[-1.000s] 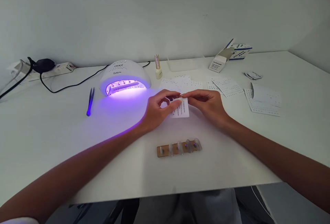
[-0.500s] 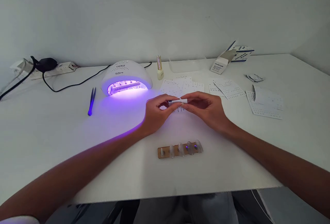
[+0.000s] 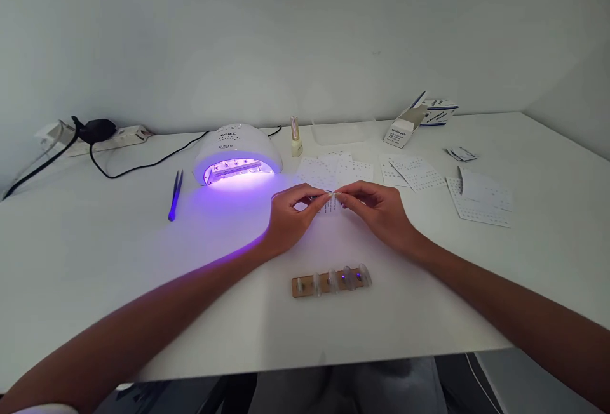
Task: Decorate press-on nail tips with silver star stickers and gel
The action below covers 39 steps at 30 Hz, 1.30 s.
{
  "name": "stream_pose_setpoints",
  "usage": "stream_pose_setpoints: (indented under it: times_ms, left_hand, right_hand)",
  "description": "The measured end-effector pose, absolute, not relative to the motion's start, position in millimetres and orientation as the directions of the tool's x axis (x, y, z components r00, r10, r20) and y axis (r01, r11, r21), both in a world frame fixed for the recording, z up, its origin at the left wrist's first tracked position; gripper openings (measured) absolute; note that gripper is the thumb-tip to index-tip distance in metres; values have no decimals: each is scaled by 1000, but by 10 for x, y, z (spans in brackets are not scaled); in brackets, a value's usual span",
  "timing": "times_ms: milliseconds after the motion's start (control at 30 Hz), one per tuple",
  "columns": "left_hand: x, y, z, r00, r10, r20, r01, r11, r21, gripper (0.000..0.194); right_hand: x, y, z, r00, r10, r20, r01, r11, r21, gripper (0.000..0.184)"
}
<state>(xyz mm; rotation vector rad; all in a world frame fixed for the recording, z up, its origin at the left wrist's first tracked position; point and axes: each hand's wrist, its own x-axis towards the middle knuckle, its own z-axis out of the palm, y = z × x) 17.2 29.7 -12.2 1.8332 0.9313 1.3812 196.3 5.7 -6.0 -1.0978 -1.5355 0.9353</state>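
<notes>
A small white printed alcohol pad packet hangs between my hands over the middle of the table. My left hand pinches its top edge between thumb and fingers. Close beside, my right hand pinches the same edge, fingertips nearly meeting the left ones. Fingers hide much of the packet, and whether it is torn I cannot tell. Nearer to me lies a brown strip bearing several clear nail tips, some with small shiny spots.
A lit nail lamp glows purple at the left, with tweezers beside it. Behind my hands are a polish bottle, a clear tray and sticker sheets. Alcohol pad boxes and loose packets lie right.
The packet's upper part tilted up, then went back; my right fingers moved from its top edge to a pinch close against my left fingertips. The view has tipped slightly upward.
</notes>
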Motion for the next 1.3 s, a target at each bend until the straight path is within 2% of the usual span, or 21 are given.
stream_pose_setpoints:
  times_ms: [100, 233, 500, 700, 867, 1033, 1167, 1300]
  left_hand:
    - [156, 297, -130, 220, 832, 509, 109, -539, 835, 9]
    - [133, 300, -136, 271, 855, 442, 69, -475, 877, 10]
    - [135, 300, -117, 306, 877, 369, 84, -411, 908, 12]
    - [143, 288, -110, 317, 800, 510, 87, -560, 824, 10]
    - [139, 268, -130, 295, 806, 513, 119, -564, 817, 11]
    - [139, 263, -128, 289, 866, 408, 65, -443, 894, 17]
    - [141, 306, -106, 206, 928, 311, -41, -309, 950, 21]
    - [145, 344, -100, 178, 946, 272, -65, -264, 962, 25]
  right_hand:
    - [1966, 48, -72, -119, 951, 286, 239, 307, -921, 7]
    - [1974, 31, -44, -169, 946, 275, 233, 310, -922, 3]
    - [1973, 6, 13, -168, 961, 220, 240, 256, -936, 14]
    - [1953, -20, 6, -170, 959, 227, 249, 265, -932, 16]
    - [1964, -2, 12, -161, 955, 251, 261, 286, -922, 12]
    - [1961, 6, 67, -132, 965, 227, 216, 251, -943, 10]
    - [1964, 24, 88, -169, 972, 162, 147, 187, -971, 21]
    - [1970, 52, 70, -167, 981, 96, 113, 116, -987, 23]
